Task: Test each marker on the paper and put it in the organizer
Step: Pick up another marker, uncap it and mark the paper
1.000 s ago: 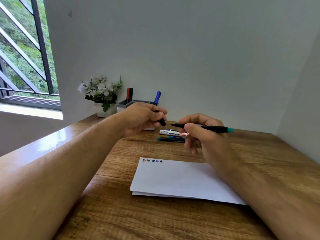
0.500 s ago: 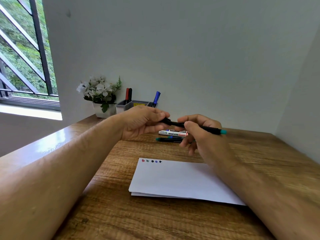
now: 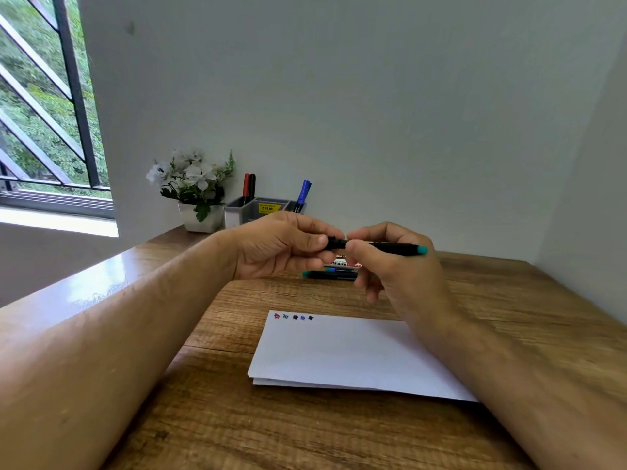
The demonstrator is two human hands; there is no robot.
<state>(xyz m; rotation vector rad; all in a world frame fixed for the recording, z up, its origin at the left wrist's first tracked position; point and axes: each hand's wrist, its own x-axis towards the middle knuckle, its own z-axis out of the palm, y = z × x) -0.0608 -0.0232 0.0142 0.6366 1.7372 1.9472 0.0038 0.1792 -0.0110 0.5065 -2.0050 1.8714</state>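
My right hand [image 3: 390, 266] holds a black marker [image 3: 397, 248] with a teal end level above the desk. My left hand [image 3: 281, 247] pinches its black cap [image 3: 334, 243], which sits on the marker's tip. White paper [image 3: 346, 357] lies in front of me with several small coloured test marks [image 3: 293, 317] at its top left corner. Behind my hands lie a white board marker [image 3: 342, 263] and a dark marker with a teal end [image 3: 327, 274]. The grey organizer [image 3: 261, 209] stands by the wall, holding a red marker [image 3: 246, 189], a black one and a blue one [image 3: 303, 195].
A white pot of white flowers [image 3: 193, 191] stands left of the organizer. The wooden desk [image 3: 271, 429] meets walls behind and on the right. A barred window [image 3: 44, 113] is at the left, past the desk's left edge.
My hands have come together. The cap in my left hand has gone onto the tip of the marker held by my right hand.
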